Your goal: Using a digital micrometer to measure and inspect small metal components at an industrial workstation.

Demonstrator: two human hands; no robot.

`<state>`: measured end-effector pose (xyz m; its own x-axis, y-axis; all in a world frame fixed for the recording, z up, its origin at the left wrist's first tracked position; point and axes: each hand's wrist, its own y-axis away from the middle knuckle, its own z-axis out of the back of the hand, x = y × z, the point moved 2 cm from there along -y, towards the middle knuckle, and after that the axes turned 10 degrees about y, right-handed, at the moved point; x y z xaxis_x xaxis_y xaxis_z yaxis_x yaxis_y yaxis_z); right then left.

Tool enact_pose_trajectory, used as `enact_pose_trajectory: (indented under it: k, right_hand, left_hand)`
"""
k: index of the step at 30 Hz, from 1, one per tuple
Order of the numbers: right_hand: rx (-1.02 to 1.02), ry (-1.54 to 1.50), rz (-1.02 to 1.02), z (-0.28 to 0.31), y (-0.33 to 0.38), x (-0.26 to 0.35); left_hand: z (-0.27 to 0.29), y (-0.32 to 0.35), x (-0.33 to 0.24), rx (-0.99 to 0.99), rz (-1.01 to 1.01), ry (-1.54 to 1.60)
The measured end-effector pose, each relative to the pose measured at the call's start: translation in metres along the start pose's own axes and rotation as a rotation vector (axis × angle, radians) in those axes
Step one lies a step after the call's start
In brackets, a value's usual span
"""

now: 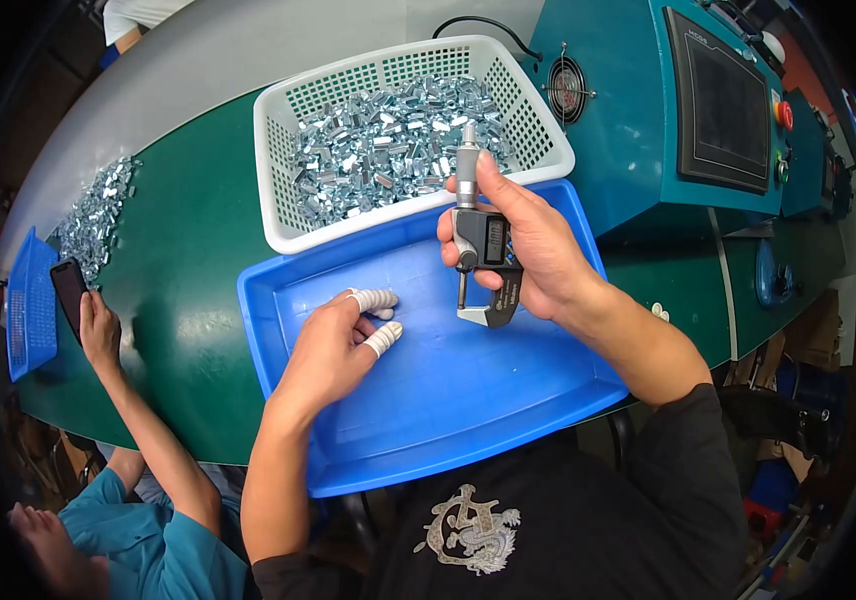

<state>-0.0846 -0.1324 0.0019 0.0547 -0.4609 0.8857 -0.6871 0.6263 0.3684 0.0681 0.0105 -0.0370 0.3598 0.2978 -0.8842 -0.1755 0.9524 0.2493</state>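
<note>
A curved green worktable [168, 270] is bordered at the upper right of the frame by a teal machine [613, 165], fitted with a dark screen panel [723, 110], a red push button [784, 116] and a round fan grille [566, 88]. At the top centre, a white perforated basket [268, 170] is filled with small shiny metal pieces [388, 150]. Just below it, at the centre, a shallow blue tray [468, 410] is placed, its upper edge overlapped by the basket.

Above the tray, right of centre, a dark micrometer with a digital display [494, 240] is grasped in the right hand [538, 240], its thimble pointed toward the top of the frame, its curved end toward the bottom; the thumb is laid beside the thimble. To its left, over the tray, the left hand [326, 345] is seen loosely curled and released, its thumb and forefinger parted and wrapped in white coverings [375, 299]. Whether the tray is touched by it cannot be told.

At the left, a phone [70, 295] is held in a co-worker's hand [100, 332], between a blue perforated basket [33, 335] and a loose heap of similar pieces [98, 215].
</note>
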Motion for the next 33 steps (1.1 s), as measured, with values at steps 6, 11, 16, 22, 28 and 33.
enact_pose_trajectory:
  k: [6,11,16,22,28,33]
  right_hand:
    - [0.015,0.043,0.015,0.0015,-0.0012,-0.0017]
    - [0.035,0.002,0.038,0.0037,-0.0002,-0.004]
    - [0.042,-0.029,0.045,0.0045,-0.0012,-0.0037]
    - [0.028,-0.068,0.049,0.0066,-0.0057,-0.0039]
    - [-0.02,-0.026,0.042,0.0057,-0.004,-0.0032]
    - [0.003,-0.077,0.03,0.0078,-0.0036,-0.0034]
  left_hand:
    - [0.0003,0.0009,-0.001,0.005,0.0,0.009]
    - [-0.0012,0.0018,-0.0004,0.001,0.005,0.009]
    - [-0.0008,0.0009,0.0003,0.005,0.0,0.007]
    - [0.0003,-0.0008,0.0007,0.006,-0.002,0.015]
    - [-0.0005,-0.0006,0.0026,0.002,0.013,0.034]
    - [-0.0023,-0.0006,0.0028,-0.057,-0.044,-0.004]
